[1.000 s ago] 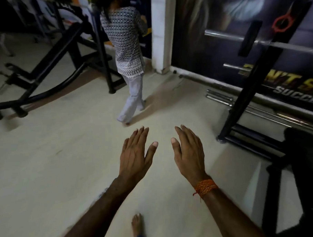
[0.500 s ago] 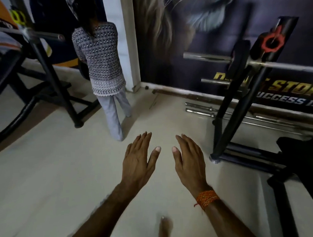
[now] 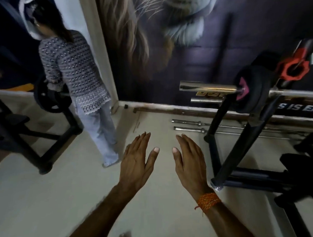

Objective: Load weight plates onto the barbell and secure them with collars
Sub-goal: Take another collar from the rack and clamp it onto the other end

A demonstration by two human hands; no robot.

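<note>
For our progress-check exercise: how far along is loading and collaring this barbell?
Done: a black plate sits on the barbell, a pink collar against it. In hand: nothing; left hand and right hand hover open, empty. Left: any further plates; the far end is out of view.

Dim, soft motion blur, bowed wide-angle edges

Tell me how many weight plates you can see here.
2. One black plate sits on the racked barbell at right. A second plate is at left, in front of the other person. More may be hidden behind that person or the rack.
</note>
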